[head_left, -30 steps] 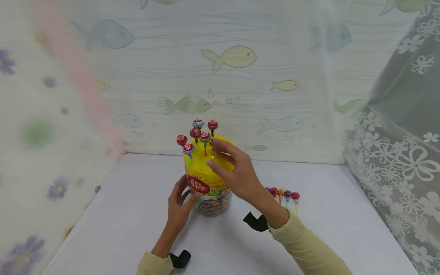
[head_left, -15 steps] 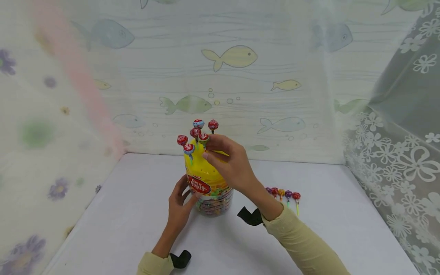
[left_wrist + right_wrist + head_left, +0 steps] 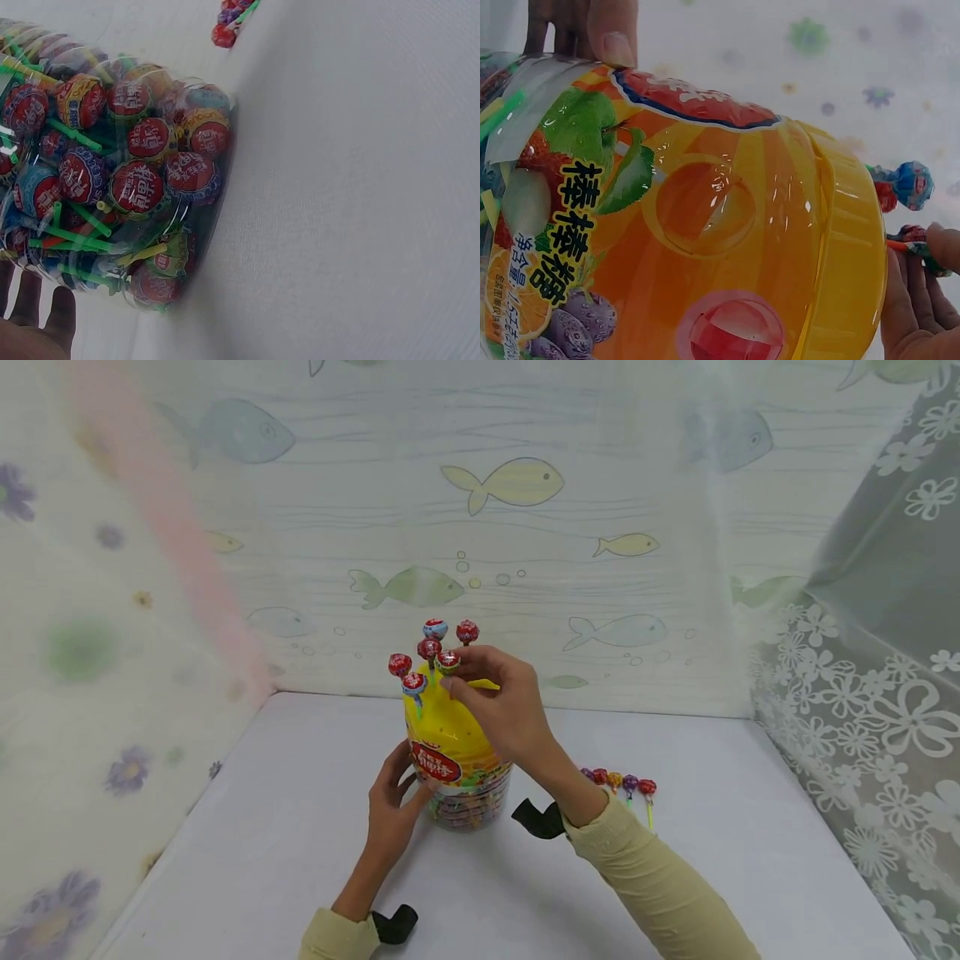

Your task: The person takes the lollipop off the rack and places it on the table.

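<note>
A clear plastic jar [image 3: 468,808] full of wrapped lollipops, with an orange fruit label and yellow lid [image 3: 442,720], stands on the table. Several lollipops [image 3: 414,683] stick up from the lid by their sticks. My left hand [image 3: 393,797] holds the jar's left side, thumb on the front and fingers behind. With thumb and fingers, my right hand [image 3: 510,706] pinches a red and green lollipop [image 3: 448,662] just under its candy, above the lid. Its orange stick shows in the right wrist view. The left wrist view shows lollipops [image 3: 139,187] through the jar's wall.
A row of loose lollipops [image 3: 631,785] lies on the white table [image 3: 262,827] to the right, partly behind my right forearm. A fish-patterned curtain [image 3: 495,543] hangs behind. Floral cloth hangs at both sides. Black straps [image 3: 393,925] hang near both cuffs.
My right hand, earlier spread beside the lollipop, has moved left and closed its fingers on it. The lollipop seems to stay in place. My left hand has kept its hold on the jar.
</note>
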{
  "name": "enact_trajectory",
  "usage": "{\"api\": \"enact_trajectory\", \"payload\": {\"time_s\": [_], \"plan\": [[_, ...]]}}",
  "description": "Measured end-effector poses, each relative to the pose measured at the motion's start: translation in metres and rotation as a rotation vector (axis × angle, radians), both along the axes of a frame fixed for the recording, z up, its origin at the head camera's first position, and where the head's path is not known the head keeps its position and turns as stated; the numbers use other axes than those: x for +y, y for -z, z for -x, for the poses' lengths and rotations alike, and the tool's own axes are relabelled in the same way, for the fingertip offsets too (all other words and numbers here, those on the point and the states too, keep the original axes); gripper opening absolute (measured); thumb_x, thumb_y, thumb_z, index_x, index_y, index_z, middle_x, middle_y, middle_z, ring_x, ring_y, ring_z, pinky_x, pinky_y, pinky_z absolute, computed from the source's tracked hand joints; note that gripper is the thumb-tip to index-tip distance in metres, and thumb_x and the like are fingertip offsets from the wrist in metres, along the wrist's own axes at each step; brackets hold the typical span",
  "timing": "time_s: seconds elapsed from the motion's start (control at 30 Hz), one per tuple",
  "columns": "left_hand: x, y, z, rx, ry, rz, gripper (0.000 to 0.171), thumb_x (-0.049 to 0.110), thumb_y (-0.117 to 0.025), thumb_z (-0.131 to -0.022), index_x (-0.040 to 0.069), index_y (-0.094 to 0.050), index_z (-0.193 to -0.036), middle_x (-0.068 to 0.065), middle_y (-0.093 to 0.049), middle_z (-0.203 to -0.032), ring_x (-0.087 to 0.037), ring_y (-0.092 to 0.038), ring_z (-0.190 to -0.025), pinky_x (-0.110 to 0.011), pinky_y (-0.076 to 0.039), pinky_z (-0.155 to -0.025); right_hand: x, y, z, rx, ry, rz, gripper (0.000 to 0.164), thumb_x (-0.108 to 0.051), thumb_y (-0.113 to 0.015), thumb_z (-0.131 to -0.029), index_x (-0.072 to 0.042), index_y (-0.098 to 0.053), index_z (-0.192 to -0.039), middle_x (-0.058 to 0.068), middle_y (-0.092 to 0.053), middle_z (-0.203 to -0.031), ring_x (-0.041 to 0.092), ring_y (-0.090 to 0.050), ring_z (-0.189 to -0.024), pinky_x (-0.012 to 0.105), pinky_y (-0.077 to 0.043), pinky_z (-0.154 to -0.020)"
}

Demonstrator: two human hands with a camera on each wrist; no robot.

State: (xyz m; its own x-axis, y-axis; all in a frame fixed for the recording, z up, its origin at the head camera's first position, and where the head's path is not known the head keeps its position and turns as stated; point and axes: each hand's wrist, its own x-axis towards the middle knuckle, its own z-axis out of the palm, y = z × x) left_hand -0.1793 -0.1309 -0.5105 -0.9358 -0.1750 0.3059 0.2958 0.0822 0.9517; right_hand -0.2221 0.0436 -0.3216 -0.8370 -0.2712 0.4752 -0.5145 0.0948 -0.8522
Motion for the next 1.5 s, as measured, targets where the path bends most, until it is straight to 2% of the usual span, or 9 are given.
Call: {"api": "enact_trajectory", "payload": {"time_s": [0.07,0.2,0.33,0.47,0.8,0.93,1.17,1.27,1.5], "plan": [[0.0,0.0,0.0,0.003,-0.002,0.002,0.069,0.005,-0.07,-0.094,0.011,-0.04,-0.155,-0.006,-0.046,-0.156,-0.019,-0.045,-0.143,-0.046,-0.04,-0.117,0.0,-0.001,0.001,0.015,0.005,0.016,0.026,-0.005,-0.069,-0.095,0.0,-0.067,-0.121,0.012,-0.072,-0.111,0.023,-0.071,-0.101,0.033,-0.061,-0.088],[0.001,0.001,0.0,0.023,-0.008,0.014,0.068,0.004,-0.069,-0.094,0.009,-0.04,-0.155,-0.01,-0.046,-0.156,-0.021,-0.045,-0.142,-0.036,-0.043,-0.115,0.002,-0.003,0.002,0.074,0.017,0.075,0.026,-0.004,-0.069,-0.095,0.001,-0.067,-0.121,0.014,-0.072,-0.114,0.024,-0.071,-0.102,0.033,-0.061,-0.087],[0.0,0.001,0.001,0.012,-0.003,0.003,0.069,0.004,-0.069,-0.094,0.011,-0.04,-0.155,-0.007,-0.046,-0.156,-0.015,-0.046,-0.141,-0.027,-0.043,-0.113,0.006,-0.004,0.003,0.117,0.021,0.134,0.026,-0.002,-0.069,-0.094,0.002,-0.067,-0.12,0.015,-0.072,-0.114,0.024,-0.071,-0.102,0.033,-0.061,-0.085],[0.0,0.0,0.0,-0.005,0.002,-0.002,0.07,0.004,-0.07,-0.093,0.013,-0.039,-0.155,-0.002,-0.046,-0.155,-0.009,-0.045,-0.14,-0.026,-0.042,-0.113,0.011,0.0,0.004,0.133,0.02,0.163,0.027,-0.001,-0.07,-0.094,0.002,-0.067,-0.12,0.015,-0.072,-0.114,0.023,-0.072,-0.1,0.033,-0.062,-0.085],[0.001,0.001,0.0,0.012,0.009,0.005,0.071,0.003,-0.07,-0.093,0.012,-0.039,-0.156,-0.003,-0.046,-0.155,-0.008,-0.045,-0.14,-0.023,-0.043,-0.112,0.023,0.019,-0.002,0.173,0.041,0.236,0.028,0.005,-0.069,-0.092,0.005,-0.065,-0.12,0.017,-0.069,-0.115,0.022,-0.07,-0.1,0.035,-0.061,-0.087],[0.0,0.002,0.0,0.021,0.005,0.006,0.07,0.003,-0.07,-0.093,0.011,-0.039,-0.155,-0.004,-0.047,-0.155,-0.011,-0.046,-0.14,-0.021,-0.043,-0.111,0.03,0.027,-0.003,0.172,0.059,0.27,0.028,0.007,-0.068,-0.092,0.007,-0.064,-0.119,0.016,-0.069,-0.113,0.02,-0.071,-0.1,0.035,-0.061,-0.086],[0.0,0.001,0.001,0.019,0.0,0.02,0.069,0.003,-0.069,-0.093,0.009,-0.039,-0.155,-0.01,-0.046,-0.156,-0.019,-0.045,-0.142,-0.024,-0.043,-0.112,0.046,0.04,-0.003,0.138,0.096,0.329,0.028,0.01,-0.068,-0.091,0.01,-0.063,-0.119,0.001,-0.07,-0.109,0.017,-0.071,-0.099,0.032,-0.061,-0.087],[0.0,0.001,0.0,0.019,0.001,0.023,0.068,0.003,-0.069,-0.094,0.008,-0.039,-0.155,-0.01,-0.045,-0.156,-0.021,-0.045,-0.142,-0.025,-0.042,-0.113,0.055,0.045,-0.004,0.127,0.113,0.347,0.027,0.008,-0.068,-0.092,0.009,-0.063,-0.118,0.0,-0.071,-0.108,0.017,-0.071,-0.098,0.032,-0.061,-0.087],[-0.001,0.001,0.0,0.005,0.007,0.008,0.069,0.004,-0.069,-0.094,0.01,-0.039,-0.155,-0.007,-0.046,-0.156,-0.014,-0.045,-0.14,-0.02,-0.042,-0.111,0.08,0.064,-0.004,0.097,0.155,0.348,0.027,0.007,-0.069,-0.092,0.01,-0.063,-0.118,0.0,-0.071,-0.108,0.014,-0.071,-0.097,0.029,-0.06,-0.087]]}}
